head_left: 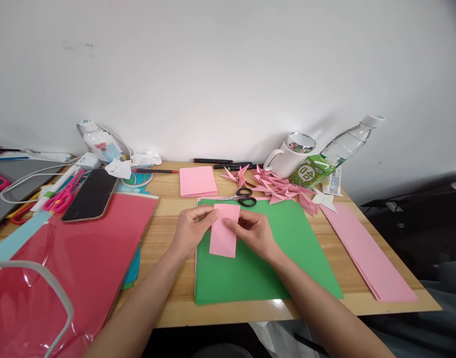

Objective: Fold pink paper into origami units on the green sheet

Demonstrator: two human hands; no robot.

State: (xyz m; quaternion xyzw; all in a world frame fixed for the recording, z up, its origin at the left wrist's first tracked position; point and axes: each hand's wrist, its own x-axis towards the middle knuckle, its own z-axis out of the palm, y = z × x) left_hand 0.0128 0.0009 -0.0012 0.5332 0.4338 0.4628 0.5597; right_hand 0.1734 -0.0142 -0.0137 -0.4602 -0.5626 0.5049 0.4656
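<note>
A small pink paper (224,233), folded into a narrow rectangle, is held over a green sheet (287,258) in the middle of the wooden table (168,233). My left hand (192,228) pinches its upper left edge. My right hand (256,233) grips its right side, fingers curled onto the paper. Black scissors (245,197) lie just beyond the hands. Behind them sit a stack of pink squares (197,181) and a heap of folded pink paper pieces (278,186).
A red sheet in plastic (75,263) and a phone (91,195) lie at the left, with pink scissors (64,196) and cables. Long pink strips (365,251) run along the right edge. A white mug (289,154), a water bottle (347,141) and pens (228,163) stand by the wall.
</note>
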